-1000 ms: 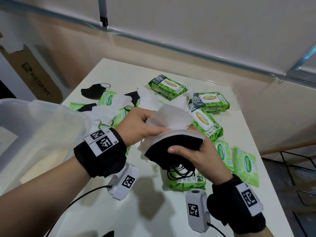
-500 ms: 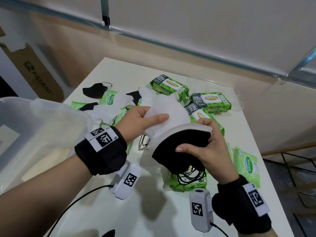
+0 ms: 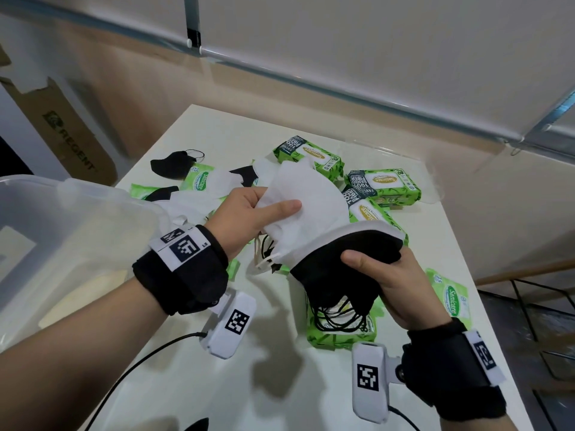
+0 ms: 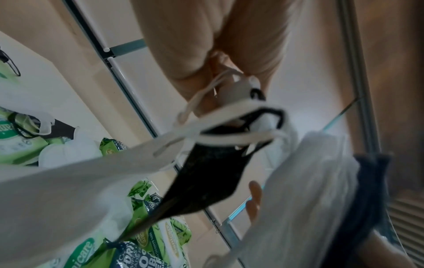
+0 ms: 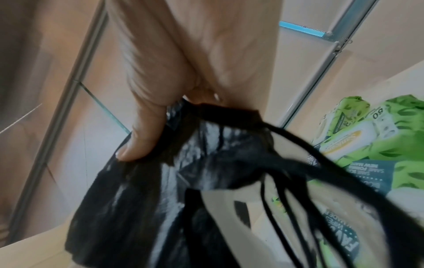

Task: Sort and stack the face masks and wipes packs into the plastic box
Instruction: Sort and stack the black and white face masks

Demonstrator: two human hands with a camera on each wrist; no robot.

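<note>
Masks: white ones (image 3: 308, 194) pinched in left hand (image 3: 249, 219), thumb on top, fingers curled underneath; black stack (image 3: 339, 272) clamped in right hand (image 3: 395, 287), thumb across front, ear loops dangling. Both held above desk (image 3: 280, 384), probably squaring colours apart before boxing. Wrists angled inward, hands near. Box (image 3: 77, 231) sits left; wipes (image 3: 385, 185) scattered behind.
</note>
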